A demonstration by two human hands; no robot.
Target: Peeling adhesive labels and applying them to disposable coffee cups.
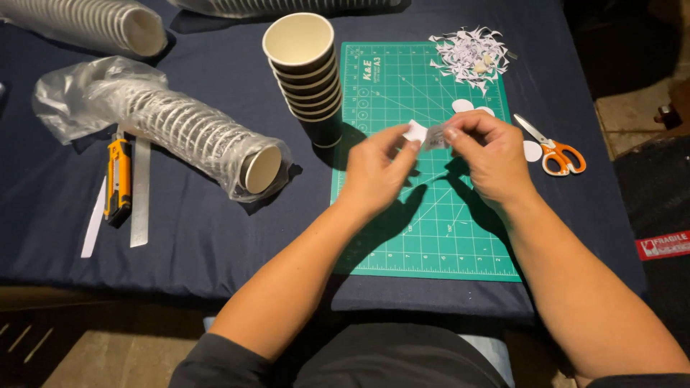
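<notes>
Over the green cutting mat [402, 237], my left hand [377, 169] and my right hand [489, 154] meet and pinch a small white paper piece [424, 134] between their fingertips. The piece is held a little above the mat, partly hidden by my fingers. White paper discs [463, 105] lie on the mat just beyond my right hand, and another disc [532, 151] rests at the mat's right edge.
A stack of paper cups [305, 68] stands upright left of the mat. Bagged cup sleeves [180, 129] lie on the dark cloth at left, beside an orange utility knife [118, 179] and steel ruler [140, 194]. Orange-handled scissors [553, 151] and paper scraps [471, 54] sit at right.
</notes>
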